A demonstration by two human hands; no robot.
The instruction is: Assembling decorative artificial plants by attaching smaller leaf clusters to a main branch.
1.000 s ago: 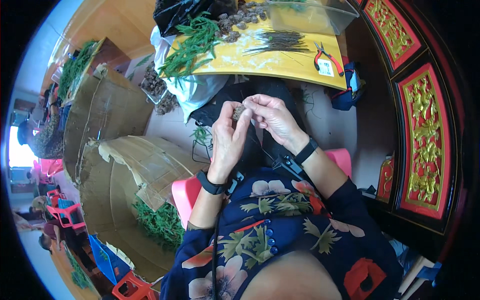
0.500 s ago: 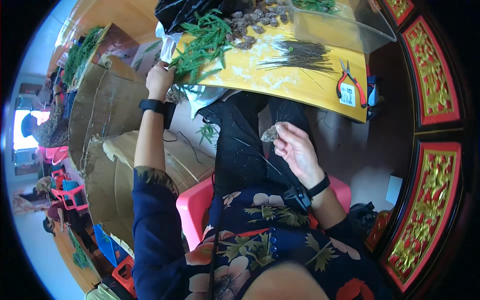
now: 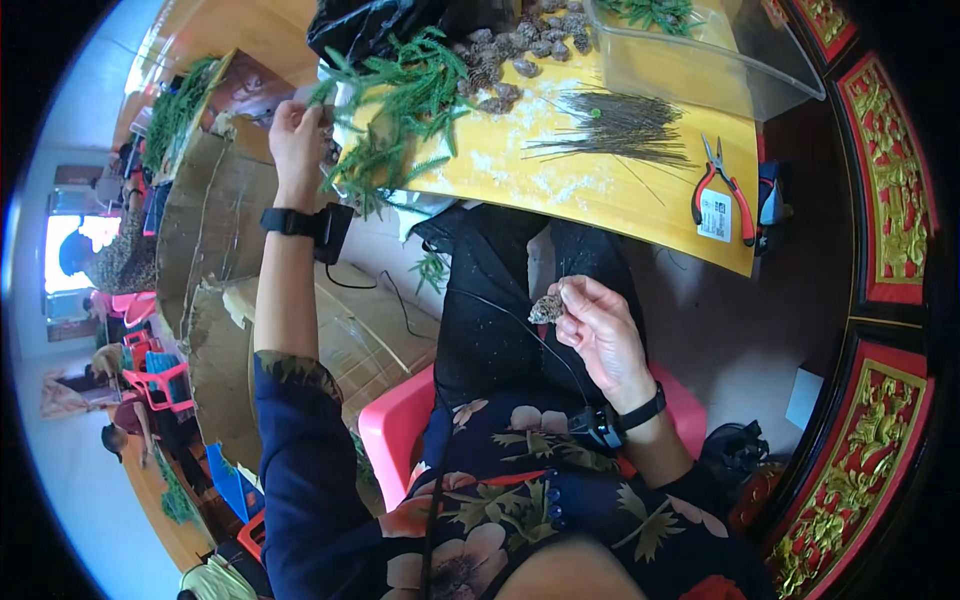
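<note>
My right hand (image 3: 606, 340) is raised over my lap, thumb and fingers closed on a small brown pine cone (image 3: 545, 309) with pale tips. At the table's left edge, my left hand (image 3: 298, 140) has its fingers curled together. A green needle sprig (image 3: 338, 88) meets its fingertips, which are partly hidden from me. Beside that hand, more green sprigs (image 3: 415, 85) lie heaped on the yellow table (image 3: 480, 180). Several loose pine cones (image 3: 525, 67) sit further back on the tabletop.
A bundle of thin dark wires (image 3: 625, 125) lies mid-table, right of white powder. Red-handled pliers (image 3: 722, 190) rest near the right edge. A clear plastic bin (image 3: 700, 65) and a black bag (image 3: 370, 35) stand at the back. Cardboard (image 3: 225, 200) stands left; other people are beyond.
My left hand has moved up and left, and a green sprig now shows by its fingertips. The pine cone stays in my right hand, turned slightly. The whole view has shifted a little.
</note>
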